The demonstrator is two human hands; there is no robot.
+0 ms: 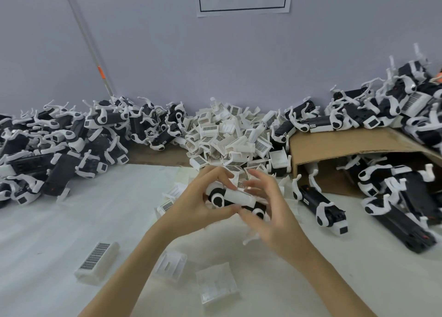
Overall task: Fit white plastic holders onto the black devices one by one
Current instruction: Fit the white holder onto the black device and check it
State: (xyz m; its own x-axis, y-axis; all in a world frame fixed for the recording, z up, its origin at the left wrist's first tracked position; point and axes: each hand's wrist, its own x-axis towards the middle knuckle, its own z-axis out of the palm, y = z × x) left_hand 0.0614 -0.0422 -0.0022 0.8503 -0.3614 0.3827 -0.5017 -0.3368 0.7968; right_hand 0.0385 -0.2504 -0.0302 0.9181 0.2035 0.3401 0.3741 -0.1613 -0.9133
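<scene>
Both my hands hold one black device (216,198) above the middle of the white table. A white plastic holder (240,197) sits across the top of it. My left hand (198,201) grips the device's left end, thumb underneath and fingers curled over the top. My right hand (267,206) closes on the right end, its fingertips pressing on the holder. A heap of loose white holders (229,134) lies just behind my hands against the wall. The device's right end is hidden by my right hand.
Piles of black devices with white parts fill the left (59,144) and right (394,110) of the table. A cardboard box (334,144) lies on its side at the right. Three loose white holders (96,263) lie near the front edge.
</scene>
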